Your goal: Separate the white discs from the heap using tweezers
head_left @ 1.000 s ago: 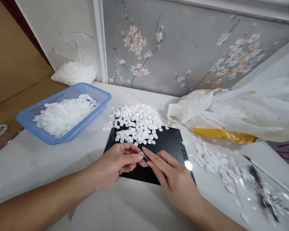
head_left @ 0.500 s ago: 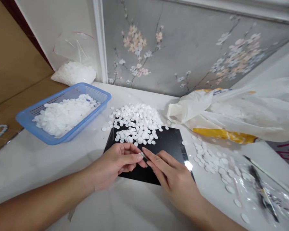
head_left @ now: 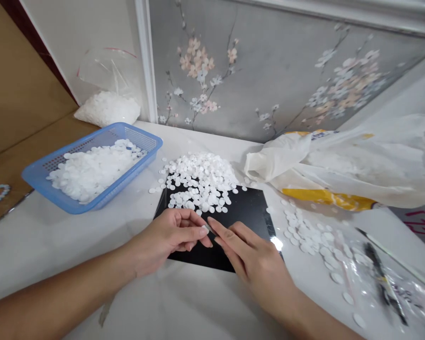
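A: Grip status?
B: My left hand [head_left: 170,236] pinched a small disc [head_left: 207,228]. My right hand [head_left: 255,259] touched it with a fingertip; couldn't tell whether it gripped.
A: Location?
B: Over the black sheet [head_left: 250,208], near the disc pile [head_left: 201,179].

I've got bare table [head_left: 56,236] lower left, an open lane. Basket [head_left: 38,182] blocks left middle. Disc pile [head_left: 198,179] sits just above my left hand [head_left: 166,236] and right hand [head_left: 255,259]. Big bag [head_left: 340,165] walls the right; loose discs [head_left: 308,233] and pen [head_left: 382,278] clutter lower right.
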A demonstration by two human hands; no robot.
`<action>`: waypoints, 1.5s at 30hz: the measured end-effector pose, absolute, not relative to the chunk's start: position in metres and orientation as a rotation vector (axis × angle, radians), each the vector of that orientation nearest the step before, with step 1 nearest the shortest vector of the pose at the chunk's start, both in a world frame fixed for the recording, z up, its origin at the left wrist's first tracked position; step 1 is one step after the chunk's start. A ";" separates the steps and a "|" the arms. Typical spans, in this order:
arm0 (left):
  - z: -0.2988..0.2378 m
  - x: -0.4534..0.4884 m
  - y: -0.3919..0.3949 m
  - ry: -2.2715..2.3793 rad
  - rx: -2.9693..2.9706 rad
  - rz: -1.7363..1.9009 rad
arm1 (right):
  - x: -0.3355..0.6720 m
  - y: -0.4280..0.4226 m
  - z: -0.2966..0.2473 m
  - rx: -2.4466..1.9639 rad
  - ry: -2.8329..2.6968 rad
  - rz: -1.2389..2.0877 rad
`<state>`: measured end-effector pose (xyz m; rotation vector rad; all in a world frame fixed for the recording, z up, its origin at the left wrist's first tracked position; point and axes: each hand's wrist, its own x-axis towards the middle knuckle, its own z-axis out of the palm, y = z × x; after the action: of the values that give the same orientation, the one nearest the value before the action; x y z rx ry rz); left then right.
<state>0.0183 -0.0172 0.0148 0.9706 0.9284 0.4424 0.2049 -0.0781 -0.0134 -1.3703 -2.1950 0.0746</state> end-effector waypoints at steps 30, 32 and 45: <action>0.014 0.018 -0.013 1.010 1.379 0.527 | 0.216 -0.064 -0.022 -1.456 -1.711 0.401; 0.013 0.019 -0.013 1.016 1.391 0.522 | 0.214 -0.067 -0.022 -1.396 -1.748 0.419; 0.013 0.019 -0.015 0.965 1.334 0.493 | 0.219 -0.064 -0.021 -1.409 -1.806 0.448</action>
<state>0.0186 -0.0151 0.0128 1.3337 0.9650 0.4926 0.2194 -0.0636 -0.0206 -1.4091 -1.8060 0.4480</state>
